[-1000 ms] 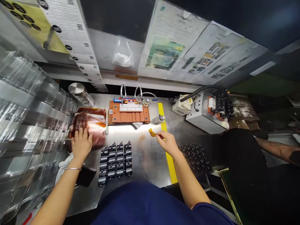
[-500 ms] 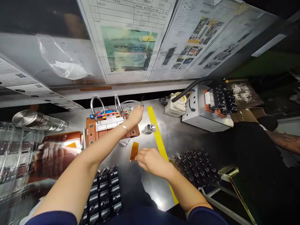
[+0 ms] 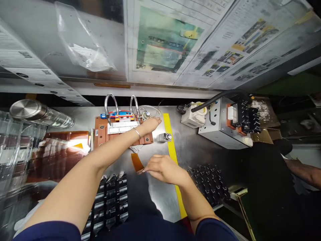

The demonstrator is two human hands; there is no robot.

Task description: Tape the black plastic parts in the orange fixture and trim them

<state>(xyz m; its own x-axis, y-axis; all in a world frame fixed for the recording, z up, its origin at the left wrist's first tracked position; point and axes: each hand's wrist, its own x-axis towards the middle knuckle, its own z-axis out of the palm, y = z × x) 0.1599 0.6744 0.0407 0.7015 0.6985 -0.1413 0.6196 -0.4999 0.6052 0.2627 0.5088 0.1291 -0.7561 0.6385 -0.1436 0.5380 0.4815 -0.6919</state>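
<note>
My right hand is closed in a pinch at the lower corner of a small amber film piece, which curves up to the left just above the metal bench. At its pinched edge a pale, shiny strip shows, too small to make out. My left hand reaches over the right end of a brown fixture with a white perforated strip on it. Its fingers are drawn together, and anything between them is hidden. A small metal-topped bottle stands between the hands, touching neither.
Black ribbed trays lie at the lower left, and another black tray at the right. Yellow tape runs down the bench. A grey machine and a glass flask flank the work area. A co-worker's arm shows far right.
The view has shifted, so the wall sheets sit farther right. The amber film has swung leftward and now curves in my right hand's pinch. My left hand remains by the fixture's right end.
</note>
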